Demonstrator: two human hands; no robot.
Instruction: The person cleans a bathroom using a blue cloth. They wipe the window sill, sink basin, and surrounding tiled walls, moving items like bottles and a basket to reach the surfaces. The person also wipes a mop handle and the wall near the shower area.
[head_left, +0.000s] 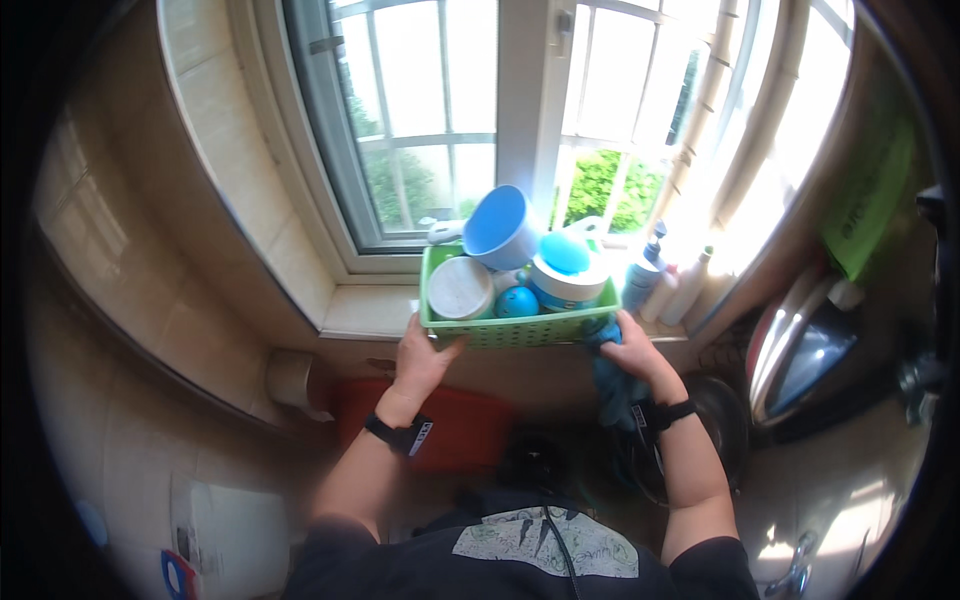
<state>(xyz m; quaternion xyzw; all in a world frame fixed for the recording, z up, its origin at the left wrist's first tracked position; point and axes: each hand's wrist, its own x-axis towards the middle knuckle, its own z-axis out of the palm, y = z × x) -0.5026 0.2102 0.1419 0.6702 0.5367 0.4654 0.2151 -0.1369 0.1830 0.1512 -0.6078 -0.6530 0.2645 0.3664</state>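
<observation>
Both of my hands grip a green perforated plastic basket (517, 334) at the window sill. My left hand (422, 358) holds its near left corner. At the near right corner, my right hand (637, 346) has hold of the basket and a blue cloth (616, 375) that hangs down below it. Inside the basket are a light blue cup-like container (499, 227), tilted, and a round white-lidded tub (459, 289). A small blue ball-shaped item (517, 302) sits between that tub and a white tub (571, 283) with a blue round thing (564, 252) on top.
Several bottles (667, 285) stand on the sill (367, 309) right of the basket. Behind is a barred window (521, 112). Below are a red plastic container (442, 427) and a dark round basin (716, 420). A green bag (862, 210) hangs at right, above a faucet (795, 562).
</observation>
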